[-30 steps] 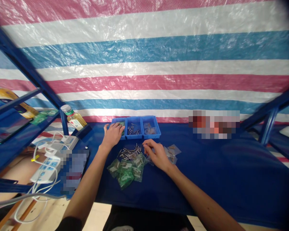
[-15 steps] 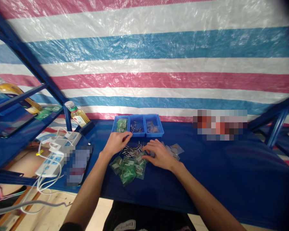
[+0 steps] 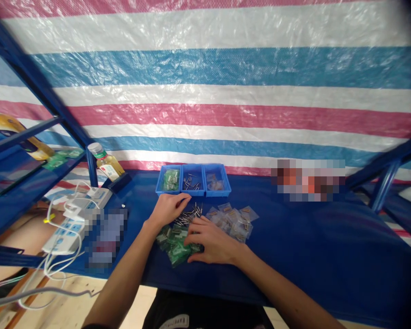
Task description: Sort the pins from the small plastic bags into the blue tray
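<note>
My left hand (image 3: pixel 167 211) hovers just in front of the blue bins, thumb and forefinger pinched together; whatever may be between them is too small to make out. My right hand (image 3: pixel 214 241) lies over the right side of a pile of green plastic packets (image 3: pixel 178 250), fingers curved and apart, hiding some of them. Between the hands sits a heap of loose metal screws or pins (image 3: pixel 189 214). Small clear bags (image 3: pixel 234 218) holding brassy pieces are spread to the right of it.
Behind the heap, three joined blue bins (image 3: pixel 215 193) hold green packets, metal pieces and clear bags. Left stand a power strip (image 3: pixel 63 235) with white cables, a blurred phone (image 3: pixel 108 237) and a bottle (image 3: pixel 106 162). Blue frame posts (image 3: pixel 385 183) flank the table. A pixelated item (image 3: pixel 308 180) lies back right.
My right hand has moved from the screws and clear bags down and left onto the green packets, uncovering the clear bags. My left hand stays pinched, almost in place.
</note>
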`<state>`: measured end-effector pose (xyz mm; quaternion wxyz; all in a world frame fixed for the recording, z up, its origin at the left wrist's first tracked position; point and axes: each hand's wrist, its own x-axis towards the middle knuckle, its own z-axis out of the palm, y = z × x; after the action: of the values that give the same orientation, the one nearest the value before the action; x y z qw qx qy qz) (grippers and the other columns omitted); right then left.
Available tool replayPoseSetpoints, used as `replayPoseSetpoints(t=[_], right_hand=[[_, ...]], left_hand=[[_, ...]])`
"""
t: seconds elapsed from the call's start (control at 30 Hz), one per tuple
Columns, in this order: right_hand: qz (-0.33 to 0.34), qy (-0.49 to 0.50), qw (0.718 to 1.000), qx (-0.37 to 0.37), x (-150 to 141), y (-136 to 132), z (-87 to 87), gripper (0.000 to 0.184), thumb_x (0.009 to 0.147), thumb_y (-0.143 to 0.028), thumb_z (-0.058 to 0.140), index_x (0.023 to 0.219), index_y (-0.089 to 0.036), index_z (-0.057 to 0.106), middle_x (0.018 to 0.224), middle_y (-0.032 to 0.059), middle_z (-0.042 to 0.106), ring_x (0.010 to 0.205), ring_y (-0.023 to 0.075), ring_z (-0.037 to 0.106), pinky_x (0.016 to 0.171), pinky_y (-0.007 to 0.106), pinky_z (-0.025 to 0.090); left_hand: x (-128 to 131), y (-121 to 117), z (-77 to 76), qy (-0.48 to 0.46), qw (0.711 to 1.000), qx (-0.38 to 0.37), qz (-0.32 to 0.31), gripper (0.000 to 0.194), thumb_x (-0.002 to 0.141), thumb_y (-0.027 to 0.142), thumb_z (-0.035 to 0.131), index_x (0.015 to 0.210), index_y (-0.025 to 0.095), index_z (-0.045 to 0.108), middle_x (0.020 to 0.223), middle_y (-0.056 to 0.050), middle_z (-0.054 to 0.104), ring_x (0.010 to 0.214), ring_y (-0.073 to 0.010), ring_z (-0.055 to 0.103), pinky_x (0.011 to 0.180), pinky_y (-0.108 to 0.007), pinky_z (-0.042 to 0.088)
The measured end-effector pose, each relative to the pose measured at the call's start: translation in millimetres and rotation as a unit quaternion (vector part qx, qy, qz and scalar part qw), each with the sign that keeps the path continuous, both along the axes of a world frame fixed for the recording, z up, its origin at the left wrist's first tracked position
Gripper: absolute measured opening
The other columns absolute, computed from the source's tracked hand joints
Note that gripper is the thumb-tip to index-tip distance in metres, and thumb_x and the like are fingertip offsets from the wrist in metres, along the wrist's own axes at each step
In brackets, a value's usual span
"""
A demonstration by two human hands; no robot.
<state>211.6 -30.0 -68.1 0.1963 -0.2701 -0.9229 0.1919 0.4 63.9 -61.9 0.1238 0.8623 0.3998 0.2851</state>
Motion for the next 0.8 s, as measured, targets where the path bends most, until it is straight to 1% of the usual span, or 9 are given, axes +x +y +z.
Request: replayPoseSetpoints(t=[0.1,0.33,0.43,0.6,0.8], right_hand=[[0.004,-0.019,1.0,0.025,-2.8,0.7,-3.0,0.023,0.093,-0.044,0.073,0.105,-0.024,0.071,0.098,0.0033,0.068,0.101,0.0218,0.054,0.091,0.036,0.037],[-0.017,-0.032,0.999,0.04,-1.0,3.5,-4.0,0.013,0.099,-0.034,0.065,0.095,-0.023,0.07,0.09,0.0016,0.067,0.097,0.0206,0.054,0.088,0.036,0.034],[-0.017,-0.025,0.999,0.041,-0.9,2.8,-4.7,0.015,0.102,-0.029,0.06,0.092,-0.023,0.07,0.089,0.0014,0.067,0.096,0.0196,0.054,0.088,0.036,0.034],[-0.015,-0.016,0.998,0.054,-2.3,2.2,-7.0,0.015,0.102,-0.034,0.06,0.104,-0.023,0.071,0.092,0.0027,0.067,0.096,0.0197,0.054,0.088,0.035,0.035],[0.004,-0.015,0.996,0.091,-4.1,3.8,-10.5,0.018,0.104,-0.032,0.057,0.099,-0.024,0.072,0.086,0.0029,0.068,0.089,0.0196,0.052,0.084,0.036,0.034]], left_hand=[[-1.6,0.8,-0.9,0.017,1.0,0.005,0.002,0.026,0.102,0.038,0.054,0.109,0.027,0.077,0.076,-0.002,0.076,0.055,-0.0145,0.063,0.061,-0.025,0.044],[-1.6,1.3,-0.8,0.026,1.0,0.01,-0.001,0.026,0.103,0.038,0.053,0.108,0.026,0.076,0.075,-0.002,0.075,0.054,-0.0135,0.063,0.059,-0.024,0.042],[-1.2,1.1,-1.7,0.038,0.999,0.017,0.001,0.027,0.103,0.038,0.053,0.108,0.025,0.076,0.075,-0.001,0.075,0.054,-0.0136,0.063,0.059,-0.024,0.042],[-1.0,0.9,-2.0,0.047,0.999,0.024,-0.003,0.028,0.104,0.039,0.052,0.109,0.025,0.076,0.073,-0.001,0.075,0.054,-0.0134,0.063,0.059,-0.024,0.042],[-0.7,0.1,-0.2,0.039,0.999,0.019,-0.008,0.027,0.104,0.036,0.053,0.109,0.023,0.076,0.074,-0.001,0.075,0.055,-0.0117,0.063,0.061,-0.022,0.042]])
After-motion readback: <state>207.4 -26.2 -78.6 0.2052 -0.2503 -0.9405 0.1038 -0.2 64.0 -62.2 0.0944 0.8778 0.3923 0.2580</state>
